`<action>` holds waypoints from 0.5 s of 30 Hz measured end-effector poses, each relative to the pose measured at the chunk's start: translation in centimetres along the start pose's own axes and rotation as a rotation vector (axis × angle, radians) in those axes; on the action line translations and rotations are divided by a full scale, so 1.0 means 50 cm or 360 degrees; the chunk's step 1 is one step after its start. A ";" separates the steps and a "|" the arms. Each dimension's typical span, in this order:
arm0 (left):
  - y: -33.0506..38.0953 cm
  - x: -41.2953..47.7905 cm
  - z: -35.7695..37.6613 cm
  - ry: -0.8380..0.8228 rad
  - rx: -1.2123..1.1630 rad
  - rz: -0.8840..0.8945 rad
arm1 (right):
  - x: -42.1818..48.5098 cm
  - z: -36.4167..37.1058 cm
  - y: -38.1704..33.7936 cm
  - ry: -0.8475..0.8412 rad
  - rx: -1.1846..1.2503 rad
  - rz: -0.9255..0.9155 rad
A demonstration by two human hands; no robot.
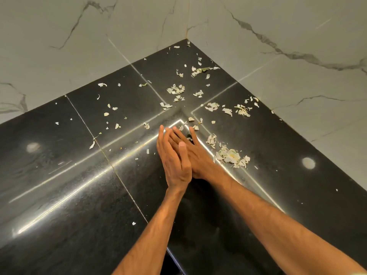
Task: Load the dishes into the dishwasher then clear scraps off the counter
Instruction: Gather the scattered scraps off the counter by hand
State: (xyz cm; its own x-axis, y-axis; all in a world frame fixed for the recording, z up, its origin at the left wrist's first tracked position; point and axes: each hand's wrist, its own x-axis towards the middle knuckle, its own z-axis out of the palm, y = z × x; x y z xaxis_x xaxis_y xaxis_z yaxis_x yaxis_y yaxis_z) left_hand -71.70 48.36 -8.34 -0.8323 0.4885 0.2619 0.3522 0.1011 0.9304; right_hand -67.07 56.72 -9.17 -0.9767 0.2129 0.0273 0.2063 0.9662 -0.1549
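Note:
Pale, flaky scraps [231, 156] lie scattered over the black stone counter [83, 191], thickest toward the back corner and along the right side. My left hand [171, 161] and my right hand [196, 155] meet over the middle of the counter, fingers straight and pointing toward the corner. The left hand stands on edge and overlaps the flat right hand. Neither hand holds anything. The biggest heap of scraps sits just right of my right hand. No dishes or dishwasher are in view.
White marble-look walls [278, 56] close the counter on the back left and back right and meet in a corner [186, 39]. The counter's front edge [174, 257] shows between my forearms. Bright light reflections streak the glossy surface.

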 end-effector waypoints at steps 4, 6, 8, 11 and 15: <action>-0.015 0.000 -0.004 -0.0099 0.0076 -0.0038 | -0.027 0.009 -0.022 -0.0017 -0.0163 0.0376; -0.020 -0.002 -0.002 -0.0227 0.0195 -0.0034 | -0.058 0.005 -0.019 -0.0023 -0.0146 0.0579; -0.021 -0.004 0.001 -0.0358 0.0340 -0.0027 | -0.093 0.003 -0.015 -0.0070 -0.0146 0.0773; -0.015 -0.013 0.003 -0.0551 0.0571 0.0061 | -0.143 -0.004 -0.020 -0.0182 -0.0233 0.1045; -0.009 -0.024 0.008 -0.0721 0.0738 0.0232 | -0.148 -0.045 -0.004 -0.0029 -0.0196 0.1177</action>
State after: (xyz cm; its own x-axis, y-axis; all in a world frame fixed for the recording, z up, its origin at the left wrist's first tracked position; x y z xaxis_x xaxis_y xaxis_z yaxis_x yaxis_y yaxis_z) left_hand -70.69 48.06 -9.15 -0.5355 0.8313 0.1491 0.6798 0.3194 0.6602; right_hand -59.76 55.28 -7.14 -0.5812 0.8117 -0.0576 0.8135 0.5814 -0.0145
